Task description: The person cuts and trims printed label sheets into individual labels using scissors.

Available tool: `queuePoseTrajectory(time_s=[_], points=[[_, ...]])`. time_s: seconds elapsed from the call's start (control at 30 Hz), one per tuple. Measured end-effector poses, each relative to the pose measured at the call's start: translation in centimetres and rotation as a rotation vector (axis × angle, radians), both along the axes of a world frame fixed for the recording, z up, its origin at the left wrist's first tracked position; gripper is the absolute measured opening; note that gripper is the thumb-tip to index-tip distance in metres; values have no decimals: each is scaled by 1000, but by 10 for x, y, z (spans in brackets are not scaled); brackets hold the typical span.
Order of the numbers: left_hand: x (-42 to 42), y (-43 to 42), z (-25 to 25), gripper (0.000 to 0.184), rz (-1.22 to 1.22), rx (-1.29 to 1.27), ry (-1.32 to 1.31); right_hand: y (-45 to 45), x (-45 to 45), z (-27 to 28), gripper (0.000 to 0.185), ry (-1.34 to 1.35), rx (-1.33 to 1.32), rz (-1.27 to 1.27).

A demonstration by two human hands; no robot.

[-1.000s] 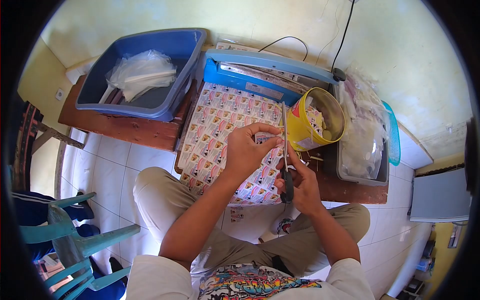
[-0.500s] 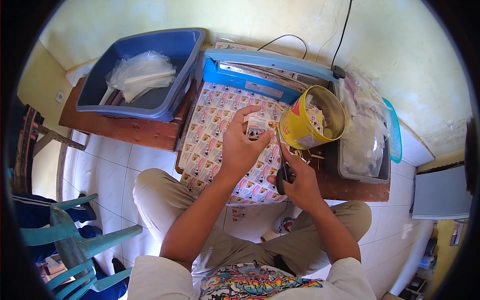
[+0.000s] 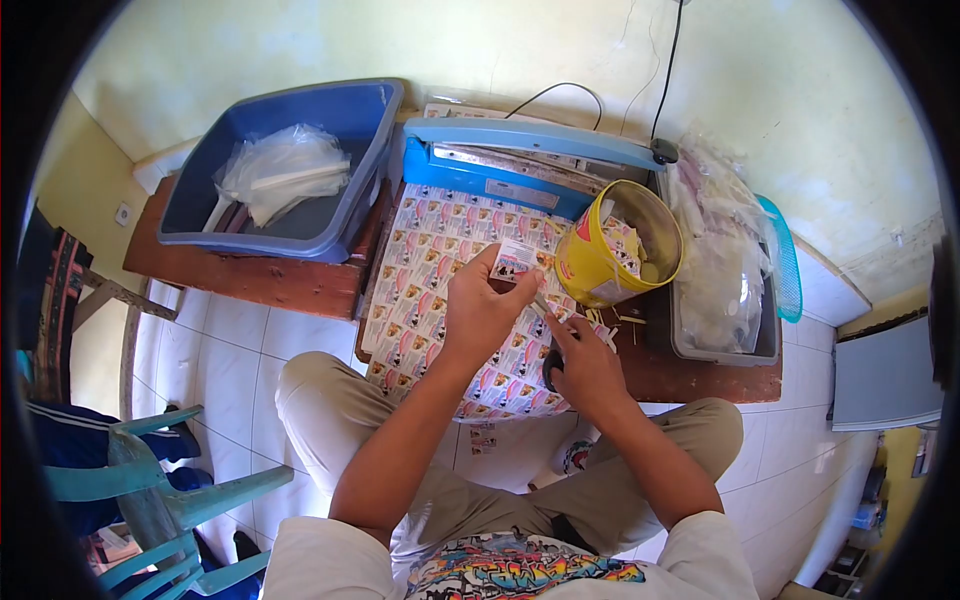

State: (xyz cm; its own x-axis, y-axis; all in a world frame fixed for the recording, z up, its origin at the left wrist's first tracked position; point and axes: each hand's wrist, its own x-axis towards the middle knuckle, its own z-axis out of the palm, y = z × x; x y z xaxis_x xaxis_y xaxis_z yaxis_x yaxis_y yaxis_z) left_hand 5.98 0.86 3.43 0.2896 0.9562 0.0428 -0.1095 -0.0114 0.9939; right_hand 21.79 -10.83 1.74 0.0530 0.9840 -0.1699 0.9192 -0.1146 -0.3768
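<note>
A small printed label (image 3: 515,259) is pinched between the thumb and fingers of my left hand (image 3: 485,305). My right hand (image 3: 590,370) is closed round the black handles of the scissors (image 3: 553,369), whose blades point up and left towards the label. Whether the blades touch it cannot be made out. Under both hands lie printed label sheets (image 3: 420,265) on the wooden bench. A yellow bucket (image 3: 588,262) holding cut paper pieces stands just beyond my right hand.
Behind the sheets stands a blue sealer (image 3: 480,172) with a long lever arm. A blue tub (image 3: 345,215) with plastic bags is at the left, and a grey tray (image 3: 690,345) of clear bags at the right. A green chair (image 3: 150,480) and part of another person (image 3: 70,440) are at lower left.
The label in my left hand has turned more upright. The scissors have swung from pointing away to pointing up and left, and my right hand has shifted slightly. The camera view has tilted a little.
</note>
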Motion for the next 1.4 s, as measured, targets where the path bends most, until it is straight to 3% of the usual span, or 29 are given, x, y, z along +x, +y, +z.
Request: queuePoseTrajectory(time_s=[0.33, 0.5, 0.57, 0.6, 0.67, 0.87, 1.0, 1.07, 1.2, 1.4], points=[[-3, 0, -3, 27, -109, -83, -31, 6, -8, -13, 74, -75, 11, 9], [-11, 4, -7, 35, -112, -2, 28, 11, -4, 19, 65, -34, -29, 30], [-15, 4, -4, 39, -170, -77, 66, 14, 6, 16, 56, 202, 258, 64], [-17, 4, -3, 39, -164, -79, 66, 15, 7, 15, 56, 203, 255, 70], [-19, 3, -4, 43, -207, -56, 54, 18, 5, 31, 37, 476, 411, -73], [-27, 1, 9, 50, -343, -68, 284, 20, 3, 46, 22, 689, 291, -204], [-25, -1, 6, 47, -298, -25, 248, 19, 0, 55, 16, 703, 180, -288], [-20, -1, 4, 47, -226, -52, -11, 21, 3, 45, 19, 780, 207, -293], [-17, -4, 11, 42, -175, -8, 13, 22, 2, 42, 27, 944, 263, -328], [-13, -8, 4, 22, -127, -1, -27, 24, 1, 46, 30, 960, 257, -323]])
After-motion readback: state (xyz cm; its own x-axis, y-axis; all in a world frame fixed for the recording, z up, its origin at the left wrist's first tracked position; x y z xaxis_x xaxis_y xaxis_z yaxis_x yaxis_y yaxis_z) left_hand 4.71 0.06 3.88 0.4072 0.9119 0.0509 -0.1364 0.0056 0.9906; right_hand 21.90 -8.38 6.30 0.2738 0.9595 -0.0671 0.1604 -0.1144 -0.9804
